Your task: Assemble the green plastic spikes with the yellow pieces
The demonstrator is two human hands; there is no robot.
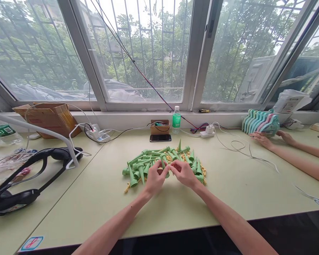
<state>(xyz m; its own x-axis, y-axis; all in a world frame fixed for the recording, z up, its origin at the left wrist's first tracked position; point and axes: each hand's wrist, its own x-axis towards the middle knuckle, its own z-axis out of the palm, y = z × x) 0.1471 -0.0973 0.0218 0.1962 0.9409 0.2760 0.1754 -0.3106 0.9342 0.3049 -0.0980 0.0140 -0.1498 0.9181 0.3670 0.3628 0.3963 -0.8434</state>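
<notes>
My left hand (155, 179) is closed around a green plastic cone spike (163, 162), its tip pointing up. Against the spike's lower end, the fingertips of my right hand (185, 174) are pinched together; whatever they hold is too small to make out. Behind and beside both hands lies a heap of similar green cone spikes (140, 169), some standing on their wide ends and others lying flat. Small yellow plastic pieces (203, 169) are scattered under and around the heap.
A black phone (160, 138), a small cardboard box (160, 128) and a bottle (176, 120) stand behind the heap. Black headgear (39, 166) lies left. At right, another person's hands (263, 140) touch pastel hangers (260, 122). White cables (236, 143) cross the table.
</notes>
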